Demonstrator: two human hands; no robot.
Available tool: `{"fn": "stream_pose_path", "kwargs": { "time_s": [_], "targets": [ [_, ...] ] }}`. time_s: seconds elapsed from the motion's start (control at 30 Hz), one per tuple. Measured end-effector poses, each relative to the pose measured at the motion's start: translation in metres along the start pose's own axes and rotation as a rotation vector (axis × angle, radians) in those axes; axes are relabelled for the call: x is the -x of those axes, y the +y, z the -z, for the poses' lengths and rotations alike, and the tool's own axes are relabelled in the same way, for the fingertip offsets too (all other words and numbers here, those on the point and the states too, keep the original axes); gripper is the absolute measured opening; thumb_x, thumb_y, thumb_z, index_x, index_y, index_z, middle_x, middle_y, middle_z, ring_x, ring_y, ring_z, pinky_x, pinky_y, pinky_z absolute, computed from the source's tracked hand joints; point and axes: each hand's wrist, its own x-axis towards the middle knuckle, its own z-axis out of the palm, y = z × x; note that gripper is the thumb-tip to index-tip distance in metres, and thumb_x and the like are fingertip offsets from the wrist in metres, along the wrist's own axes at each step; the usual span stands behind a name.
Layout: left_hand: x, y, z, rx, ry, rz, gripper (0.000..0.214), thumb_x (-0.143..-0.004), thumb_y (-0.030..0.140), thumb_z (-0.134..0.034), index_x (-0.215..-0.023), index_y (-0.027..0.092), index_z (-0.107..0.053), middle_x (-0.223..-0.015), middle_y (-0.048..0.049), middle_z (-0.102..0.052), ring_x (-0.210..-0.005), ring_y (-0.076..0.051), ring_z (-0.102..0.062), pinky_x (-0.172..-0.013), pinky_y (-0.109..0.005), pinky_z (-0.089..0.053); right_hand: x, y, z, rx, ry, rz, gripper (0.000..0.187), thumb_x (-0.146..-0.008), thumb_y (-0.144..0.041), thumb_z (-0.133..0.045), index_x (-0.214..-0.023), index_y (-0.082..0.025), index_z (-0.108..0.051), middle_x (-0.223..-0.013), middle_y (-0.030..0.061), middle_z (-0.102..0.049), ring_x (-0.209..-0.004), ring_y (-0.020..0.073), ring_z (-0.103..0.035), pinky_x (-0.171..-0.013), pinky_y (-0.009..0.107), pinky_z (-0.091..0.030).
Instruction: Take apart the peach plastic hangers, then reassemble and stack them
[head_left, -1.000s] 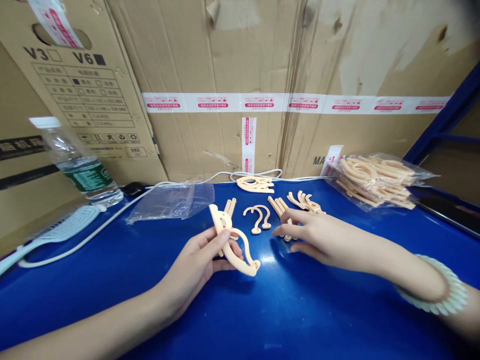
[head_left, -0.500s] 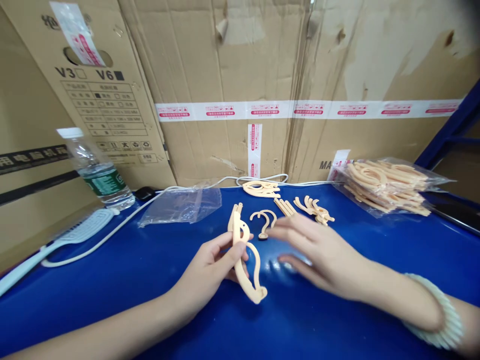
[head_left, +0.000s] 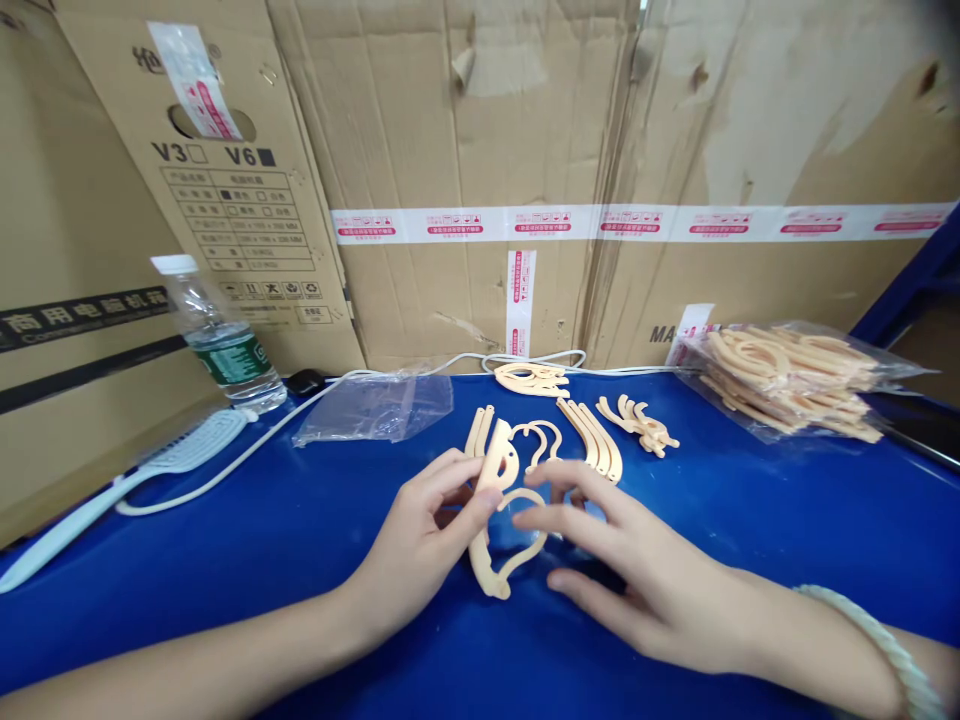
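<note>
My left hand (head_left: 420, 525) is closed around a cream plastic folding hanger (head_left: 491, 582), gripping its straight side between thumb and fingers. A curved hook piece bows out from it to the right. My right hand (head_left: 645, 575) hovers just right of that curve, fingers apart and bent, holding nothing that I can see. Behind the hands lie loose hook pieces (head_left: 556, 437), partly covered by my right fingers. Slim hanger arms (head_left: 598, 440) lie side by side to the right, and more arms (head_left: 478, 430) sit just beyond my left fingers.
A pile of small curved pieces (head_left: 637, 425) and flat cream parts (head_left: 529, 379) lie farther back. Bagged parts (head_left: 787, 375) stand at the right. Leftward are a clear plastic bag (head_left: 375, 408), a water bottle (head_left: 232, 350), a pale hairbrush (head_left: 187, 445) and a white cable (head_left: 225, 485). Cardboard (head_left: 465, 290) walls the back.
My right hand has come down and nearer to the hanger, uncovering more of the slim arms. The hanger's curved piece stands farther out from its body. The view has turned slightly left.
</note>
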Motion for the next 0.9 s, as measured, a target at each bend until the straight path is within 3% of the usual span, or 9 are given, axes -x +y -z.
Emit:
{"fn": "stream_pose_path", "kwargs": {
  "time_s": [0.07, 0.13, 0.33, 0.57, 0.77, 0.9],
  "targets": [
    [0.002, 0.001, 0.001, -0.09, -0.002, -0.053, 0.021, -0.095, 0.033, -0.054, -0.105, 0.026, -0.071, -0.085, -0.0003, -0.053, -0.073, -0.013, -0.054, -0.059, -0.019, -0.045, 0.001, 0.001, 0.002, -0.188, 0.048, -0.11, 0.05, -0.092, -0.025, -0.056, -0.14, -0.027, -0.043, -0.15, 0.0108, -0.034, -0.138, 0.0237, -0.035, -0.108, 0.04, -0.04],
    [0.003, 0.0, 0.002, -0.149, 0.0, -0.096, 0.021, -0.095, 0.031, -0.056, -0.11, 0.03, -0.07, -0.086, 0.0002, -0.055, -0.075, -0.012, -0.054, -0.059, -0.019, -0.044, 0.002, 0.004, 0.004, -0.364, 0.051, -0.179, 0.052, -0.093, -0.031, -0.058, -0.142, -0.033, -0.041, -0.152, 0.0071, -0.036, -0.141, 0.0236, -0.031, -0.111, 0.042, -0.037],
    [0.002, -0.003, 0.005, -0.224, 0.062, -0.173, 0.019, -0.095, 0.026, -0.057, -0.109, 0.029, -0.07, -0.081, 0.0023, -0.054, -0.067, -0.009, -0.053, -0.06, -0.019, -0.044, -0.004, 0.011, 0.008, -0.711, 0.059, -0.291, 0.037, -0.092, -0.032, -0.061, -0.128, -0.034, -0.058, -0.139, 0.0019, -0.055, -0.132, 0.0208, -0.046, -0.112, 0.04, -0.035],
    [0.002, -0.002, 0.005, -0.321, 0.081, -0.24, 0.023, -0.097, 0.021, -0.052, -0.114, 0.028, -0.066, -0.092, 0.0012, -0.059, -0.075, -0.01, -0.055, -0.064, -0.02, -0.044, -0.007, 0.013, 0.004, -0.96, 0.159, -0.385, 0.028, -0.089, -0.03, -0.064, -0.117, -0.026, -0.062, -0.122, 0.006, -0.065, -0.116, 0.0227, -0.06, -0.099, 0.04, -0.048],
    [0.001, -0.004, 0.003, -0.364, 0.093, -0.262, 0.022, -0.097, 0.018, -0.052, -0.114, 0.026, -0.065, -0.092, 0.001, -0.06, -0.073, -0.01, -0.055, -0.065, -0.021, -0.044, -0.008, 0.014, -0.006, -1.191, 0.137, -0.382, 0.039, -0.088, -0.022, -0.066, -0.124, -0.028, -0.052, -0.122, 0.0044, -0.064, -0.115, 0.0172, -0.06, -0.101, 0.035, -0.045],
    [0.002, -0.005, 0.004, -0.396, 0.101, -0.342, 0.022, -0.096, 0.015, -0.053, -0.113, 0.023, -0.064, -0.095, -0.0002, -0.061, -0.082, -0.012, -0.057, -0.073, -0.022, -0.045, -0.007, 0.017, -0.01, -1.352, 0.148, -0.461, 0.042, -0.085, -0.024, -0.071, -0.123, -0.026, -0.056, -0.108, 0.0023, -0.068, -0.106, 0.0142, -0.063, -0.099, 0.033, -0.046]
  ]
}}
